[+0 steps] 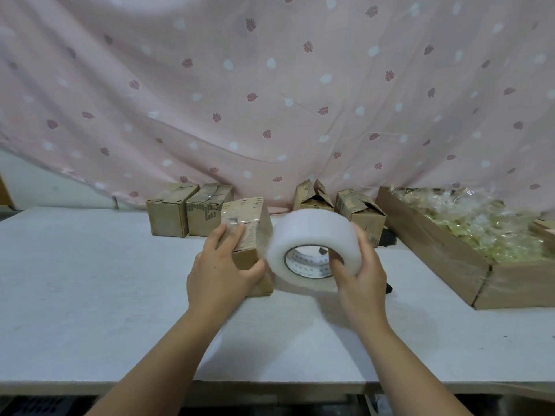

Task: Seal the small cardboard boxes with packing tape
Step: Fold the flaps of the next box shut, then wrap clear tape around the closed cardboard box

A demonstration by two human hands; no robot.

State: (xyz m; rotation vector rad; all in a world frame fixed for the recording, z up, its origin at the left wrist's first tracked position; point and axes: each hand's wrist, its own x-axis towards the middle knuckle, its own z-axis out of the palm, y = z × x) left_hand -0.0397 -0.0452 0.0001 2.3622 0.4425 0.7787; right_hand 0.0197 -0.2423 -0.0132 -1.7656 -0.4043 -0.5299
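Observation:
A small cardboard box [250, 223] stands on the white table [90, 295] at the centre, with clear tape across its top. My left hand [223, 271] grips its near left side, fingers over the top edge. Right beside the box, my right hand [359, 271] holds a large roll of clear packing tape [309, 235] upright, thumb in the core. Two closed small boxes [168, 211] [207, 208] stand behind at the left. Two small boxes with raised flaps [312, 195] [359, 210] stand behind at the right.
A big open cardboard carton [444, 250] filled with crinkled clear wrapped items lies at the right. A dark object [389, 237] peeks out behind the roll. A pink patterned cloth [270, 85] hangs behind the table. The table's front edge runs just below my forearms.

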